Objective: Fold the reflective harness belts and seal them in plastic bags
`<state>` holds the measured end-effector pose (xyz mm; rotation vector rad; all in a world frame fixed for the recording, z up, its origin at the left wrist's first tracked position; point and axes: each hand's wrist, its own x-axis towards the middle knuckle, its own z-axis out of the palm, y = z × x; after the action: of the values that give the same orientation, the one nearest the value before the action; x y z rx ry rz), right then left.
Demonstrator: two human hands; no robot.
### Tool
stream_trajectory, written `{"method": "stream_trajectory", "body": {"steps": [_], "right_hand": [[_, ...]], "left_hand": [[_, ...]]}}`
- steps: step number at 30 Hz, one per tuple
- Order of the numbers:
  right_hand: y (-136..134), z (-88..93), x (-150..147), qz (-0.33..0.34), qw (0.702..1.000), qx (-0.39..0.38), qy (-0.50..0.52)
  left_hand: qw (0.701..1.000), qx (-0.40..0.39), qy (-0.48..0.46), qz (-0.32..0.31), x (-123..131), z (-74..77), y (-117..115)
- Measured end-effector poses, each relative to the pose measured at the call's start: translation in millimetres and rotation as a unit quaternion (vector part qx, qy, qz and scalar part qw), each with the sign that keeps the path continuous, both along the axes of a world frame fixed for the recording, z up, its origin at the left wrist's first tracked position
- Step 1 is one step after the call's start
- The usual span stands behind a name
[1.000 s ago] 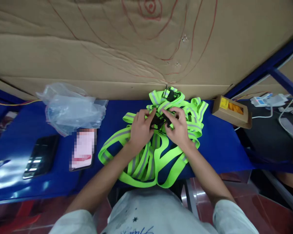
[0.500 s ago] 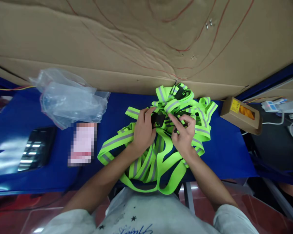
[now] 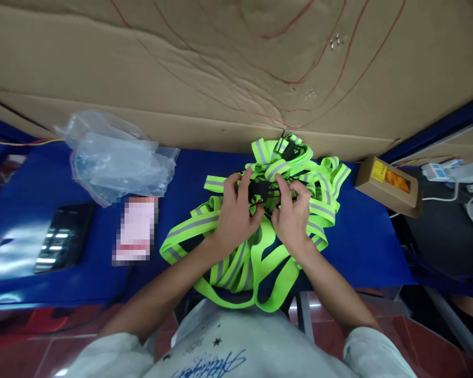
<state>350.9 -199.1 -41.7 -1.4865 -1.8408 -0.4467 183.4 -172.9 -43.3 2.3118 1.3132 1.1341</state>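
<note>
Risk first, going from the left. The loose plastic bags sit at the far left of the blue tabletop, well apart from the work, so I don't think they get in the way. The trouble is the tangle in the middle. The neon straps are heaped in loops, and some of them droop over the near edge toward the person's lap. If either hand tugs, I'd guess a loop snags on another one, or the hanging part drags the whole pile off the edge. A twisted strap could also end up locked in that way.

The left hand comes in from the lower left with the wrist lying on the straps. Its thumb and fingers are pinched on the left side of the black buckle. The buckle sits on top of the pile, right between the two hands. Fingertips are crowded around it, so a pinched finger seems possible too.

The right hand mirrors the left one, with its fingers curled and gripping the buckle's right side. The cardboard box further right is clear of everything.
</note>
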Motion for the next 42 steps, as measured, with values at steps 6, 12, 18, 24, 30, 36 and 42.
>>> {"method": "stream_trajectory", "body": {"steps": [6,12,18,24,30,36,42], "right_hand": [[13,34.8,-2,0.035,0.999,-0.011,0.008],[36,111.3,11,0.143,0.987,-0.063,0.037],[47,130.4,5,0.21,0.969,-0.127,0.035],[50,128.5,27,0.278,0.93,-0.238,0.042],[51,121.7,61,0.266,0.898,-0.348,0.045],[69,121.4,48,0.346,0.856,-0.353,0.152],[67,118.3,38,0.359,0.809,-0.311,0.346]], "left_hand": [[0.999,0.028,0.012,-0.019,12,38.6,13],[0.998,0.037,0.04,-0.035,4,110.5,46],[0.998,0.029,0.048,0.014,6,105.0,43],[0.995,-0.043,0.054,-0.077,-3,93.7,52],[0.996,-0.059,0.06,-0.028,-15,101.6,58],[0.995,-0.064,-0.036,-0.064,-11,97.8,62],[0.88,-0.221,-0.221,-0.358,-27,109.5,74]]}}
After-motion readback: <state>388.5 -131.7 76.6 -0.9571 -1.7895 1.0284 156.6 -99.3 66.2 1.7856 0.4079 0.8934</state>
